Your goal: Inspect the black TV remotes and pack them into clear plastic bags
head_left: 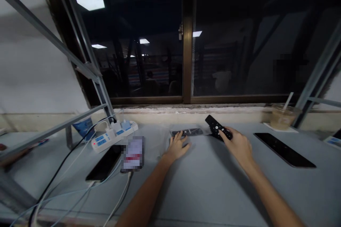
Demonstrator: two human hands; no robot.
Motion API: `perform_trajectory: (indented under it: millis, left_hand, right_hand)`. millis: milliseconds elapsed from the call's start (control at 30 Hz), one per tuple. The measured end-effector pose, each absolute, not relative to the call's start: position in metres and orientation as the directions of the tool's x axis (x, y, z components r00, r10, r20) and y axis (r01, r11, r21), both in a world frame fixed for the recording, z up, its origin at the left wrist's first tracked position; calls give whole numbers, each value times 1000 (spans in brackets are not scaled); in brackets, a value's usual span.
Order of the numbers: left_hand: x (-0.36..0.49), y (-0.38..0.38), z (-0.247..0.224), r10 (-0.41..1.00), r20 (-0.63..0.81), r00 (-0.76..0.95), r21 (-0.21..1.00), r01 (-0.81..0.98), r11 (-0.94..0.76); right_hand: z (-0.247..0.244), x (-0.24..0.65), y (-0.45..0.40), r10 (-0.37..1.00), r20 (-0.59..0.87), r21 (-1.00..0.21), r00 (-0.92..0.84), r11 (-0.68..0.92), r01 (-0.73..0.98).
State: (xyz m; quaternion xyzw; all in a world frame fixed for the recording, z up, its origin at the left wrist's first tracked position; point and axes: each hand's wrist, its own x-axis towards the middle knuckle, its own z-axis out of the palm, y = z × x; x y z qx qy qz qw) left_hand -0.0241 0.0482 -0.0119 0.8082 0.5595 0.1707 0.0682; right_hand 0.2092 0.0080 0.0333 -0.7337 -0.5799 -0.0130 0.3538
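Observation:
My right hand [239,145] grips a black remote control [216,126] by its near end, with the thumb on its button face. The remote is raised above the table and tilted, its far end pointing up and to the left. My left hand [177,147] rests with fingers spread at the near edge of a second dark remote in clear plastic wrap [193,132]. That wrapped remote lies flat near the back of the table, its left end partly behind my fingertips.
On the left are a white power strip [117,136] with plugs and trailing cables, a dark phone [105,163] and a lit phone [133,152]. To the right lie a black slab-like device [285,150] and a drink cup with a straw [282,117]. Metal frames flank the table [202,191].

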Motion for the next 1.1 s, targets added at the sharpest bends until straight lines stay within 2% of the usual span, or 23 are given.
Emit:
perform_trajectory:
  millis: [133,200,267,333,433,667,767,933,1100]
  left_hand:
    - [-35,54,2,923,339,184,268,921,-282]
    - [-45,57,9,909,412,60,259,949,-180]
    - [-56,59,13,905,420,-61,260,964,-55]
    - [-65,59,12,908,386,-163,240,968,72]
    - [-75,57,7,914,322,-246,188,963,193]
    - [-78,51,7,925,297,-236,188,964,186]
    - [-75,49,14,891,376,-254,246,955,168]
    - [-66,45,24,797,568,-203,321,947,12]
    - [-57,44,22,813,581,-23,276,946,-171]
  right_hand:
    - [37,206,9,759,522,-712,389,136,689]
    - [38,203,10,758,462,-837,460,202,508]
    - [39,199,11,783,364,-926,505,244,289]
    - [39,196,11,812,283,-957,510,276,92]
    - [38,192,13,847,197,-961,495,266,-73]
    - [31,191,16,882,75,-964,465,184,-193]
    - [31,191,17,884,27,-963,467,147,-224]
    - [31,191,19,908,-56,-949,415,80,-305]
    - [28,189,19,937,-26,-965,349,68,-255]
